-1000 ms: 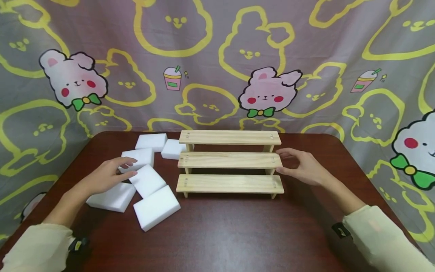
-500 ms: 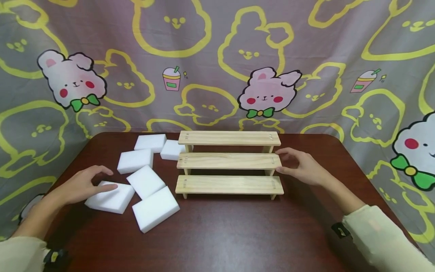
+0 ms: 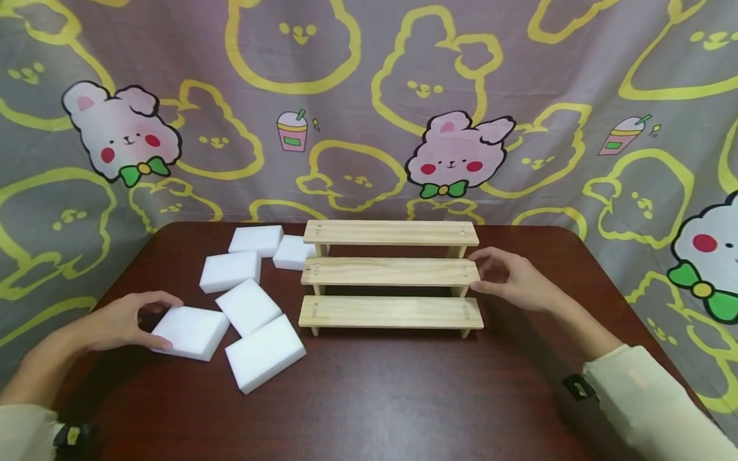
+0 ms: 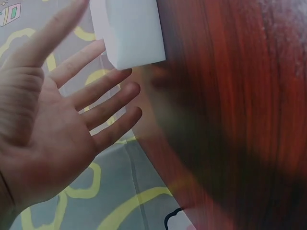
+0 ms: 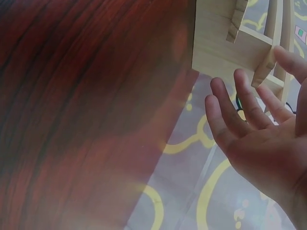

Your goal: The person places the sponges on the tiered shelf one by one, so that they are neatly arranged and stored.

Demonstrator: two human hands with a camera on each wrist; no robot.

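Left hand (image 3: 123, 320) is at the left end of the near-left white block (image 3: 193, 330), which lies on the dark red table (image 3: 392, 397); thumb at the near side, index at the far side. Can't tell if that's a real pinch: the left wrist view cuts off the thumb tip and most of the block, and the other three fingers reach out loosely. Right hand (image 3: 519, 280) pinches the right end of the middle plank of the three-step wooden stand (image 3: 389, 271) between thumb and index, other fingers off it. Stand is upright, right of the blocks; its feet are mostly hidden under the planks. Five more blocks lie around the first; the rearmost right one (image 3: 293, 252) is partly covered by the stand. Left sleeve (image 3: 25, 432) runs out of frame; black item (image 3: 72, 436) beside it is too dark to identify.
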